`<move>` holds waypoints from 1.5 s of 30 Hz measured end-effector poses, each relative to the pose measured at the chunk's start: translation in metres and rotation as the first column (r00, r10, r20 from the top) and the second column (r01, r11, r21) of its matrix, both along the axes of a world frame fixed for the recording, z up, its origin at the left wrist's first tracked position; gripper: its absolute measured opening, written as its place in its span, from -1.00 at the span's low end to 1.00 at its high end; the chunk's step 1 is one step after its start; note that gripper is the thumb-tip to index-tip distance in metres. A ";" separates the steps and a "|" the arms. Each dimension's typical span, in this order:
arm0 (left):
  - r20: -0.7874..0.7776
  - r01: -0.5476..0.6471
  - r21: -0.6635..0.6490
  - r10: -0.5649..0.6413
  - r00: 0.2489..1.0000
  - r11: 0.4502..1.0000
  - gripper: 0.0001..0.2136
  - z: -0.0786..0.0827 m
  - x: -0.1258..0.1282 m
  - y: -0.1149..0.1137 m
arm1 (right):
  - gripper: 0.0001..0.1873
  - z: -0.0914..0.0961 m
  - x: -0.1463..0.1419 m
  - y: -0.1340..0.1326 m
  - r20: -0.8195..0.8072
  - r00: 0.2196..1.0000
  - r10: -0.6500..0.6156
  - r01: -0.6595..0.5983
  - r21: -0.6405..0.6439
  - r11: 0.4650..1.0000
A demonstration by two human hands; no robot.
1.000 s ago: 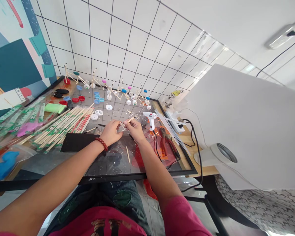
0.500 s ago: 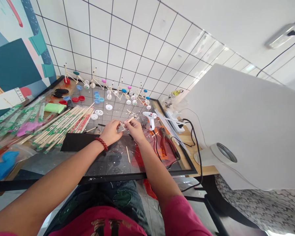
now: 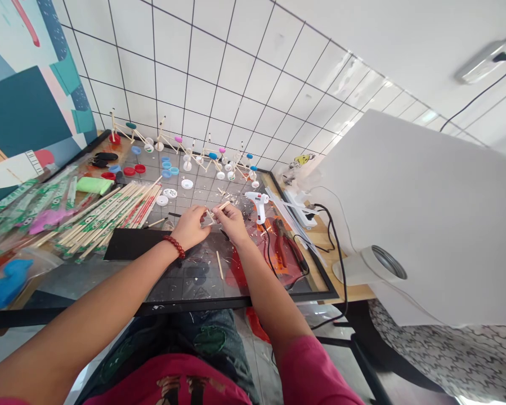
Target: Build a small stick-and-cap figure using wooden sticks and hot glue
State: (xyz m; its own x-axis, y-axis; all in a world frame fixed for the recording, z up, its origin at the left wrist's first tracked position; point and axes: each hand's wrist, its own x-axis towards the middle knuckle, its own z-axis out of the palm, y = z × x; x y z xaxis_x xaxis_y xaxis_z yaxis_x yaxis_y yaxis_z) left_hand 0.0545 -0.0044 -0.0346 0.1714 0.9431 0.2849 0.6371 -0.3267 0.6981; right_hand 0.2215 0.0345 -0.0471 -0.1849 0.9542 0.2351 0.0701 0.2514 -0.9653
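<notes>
My left hand [image 3: 191, 228], with a red bead bracelet [image 3: 175, 246] at the wrist, pinches a small joined frame of wooden sticks [image 3: 211, 216]. Close beside it, my right hand [image 3: 233, 223] is closed on a short wooden stick [image 3: 223, 206] that meets the frame. The fingers hide much of the joint. Below the hands a loose stick [image 3: 219, 265] lies on the glass tabletop. A white glue gun [image 3: 258, 205] stands to the right of my right hand, and small wood scraps [image 3: 227, 195] lie beyond the fingers.
Wrapped chopsticks [image 3: 109, 216] are piled at the left, by a black sheet [image 3: 130, 244]. Small stick models with bottle-cap wheels [image 3: 221, 175] line the tiled wall. Red-handled pliers [image 3: 283, 247], a cable [image 3: 271, 250] and a power strip [image 3: 301, 209] lie at the right. Loose caps [image 3: 139, 168] sit further back.
</notes>
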 end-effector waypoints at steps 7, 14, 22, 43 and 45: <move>-0.008 -0.003 -0.001 0.003 1.000 1.000 -0.79 0.001 -0.001 0.000 | -0.47 0.003 -0.001 -0.002 -0.010 1.000 0.001 -0.001 -0.013 1.000; 0.033 -0.002 0.004 0.002 0.999 1.000 -0.79 0.001 -0.001 -0.001 | -0.48 0.005 -0.001 -0.002 0.012 1.000 -0.003 0.003 -0.013 1.000; 0.033 -0.004 0.003 0.004 0.999 1.000 -0.79 0.001 -0.001 -0.001 | -0.49 0.002 -0.001 -0.001 0.000 1.000 -0.009 0.009 -0.019 1.000; 0.020 0.008 0.001 -0.008 1.000 1.000 -0.73 0.002 -0.001 -0.002 | -0.45 0.012 -0.003 -0.010 -0.038 0.999 -0.006 0.004 -0.051 0.999; 0.029 0.010 0.006 -0.010 1.000 1.000 -0.69 0.001 0.000 -0.002 | -0.44 0.013 -0.002 -0.011 -0.055 0.998 -0.006 0.003 -0.054 0.999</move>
